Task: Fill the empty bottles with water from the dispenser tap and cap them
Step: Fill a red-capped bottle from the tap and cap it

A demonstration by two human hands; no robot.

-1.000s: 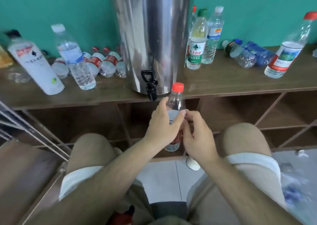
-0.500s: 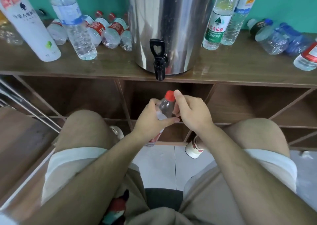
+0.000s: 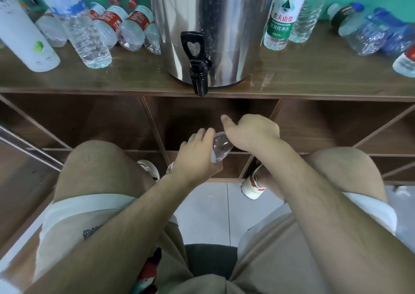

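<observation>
Left grip: left hand holds the bottle around its body
Right grip: right hand curls over the bottle's top, thumb sticking out
Bottle place: between both hands, below the tap, tilted
Bottle look: clear plastic, cap hidden

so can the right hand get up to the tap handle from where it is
Probably yes. The right hand sits below the tap handle, with only open air between them. It is curled over the top of the bottle, though, so it would have to let go first.
</observation>
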